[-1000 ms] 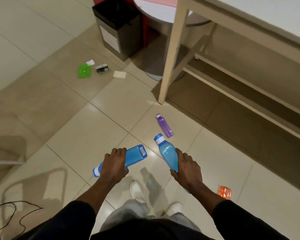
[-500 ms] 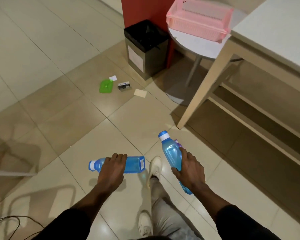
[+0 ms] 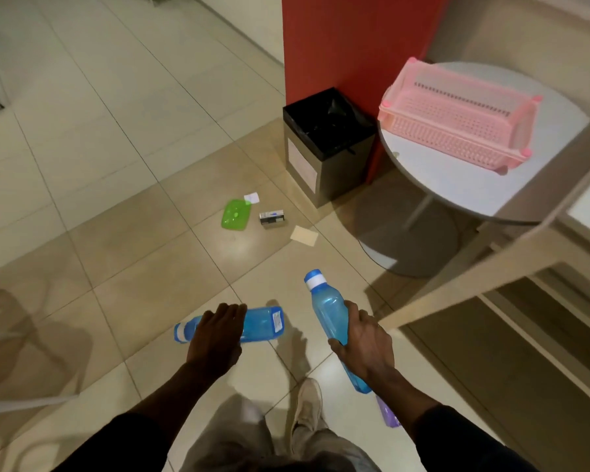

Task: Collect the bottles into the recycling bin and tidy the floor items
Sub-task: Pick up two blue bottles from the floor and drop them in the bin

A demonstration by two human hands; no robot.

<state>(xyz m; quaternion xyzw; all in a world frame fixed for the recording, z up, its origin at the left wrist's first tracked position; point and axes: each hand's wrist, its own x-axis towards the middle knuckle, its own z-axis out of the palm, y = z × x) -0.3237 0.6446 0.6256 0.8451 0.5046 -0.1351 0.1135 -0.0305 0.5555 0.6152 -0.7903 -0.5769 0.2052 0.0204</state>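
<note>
**Carrying two blue bottles toward the bin**

Seen from above, a person stands on a tiled floor. The left hand point(image 3: 215, 338) has its grip closed over a blue bottle point(image 3: 259, 323) held sideways; the right hand point(image 3: 365, 342) is wrapped round a second blue bottle point(image 3: 327, 308), cap pointing up-frame, likely to carry both in one trip. The black-lined bin point(image 3: 324, 144) stands upper centre. A purple bottle point(image 3: 387, 412) lies at lower right. A green lid point(image 3: 236, 214), small box point(image 3: 272, 218) and paper scraps point(image 3: 304, 235) lie below the bin.
</note>
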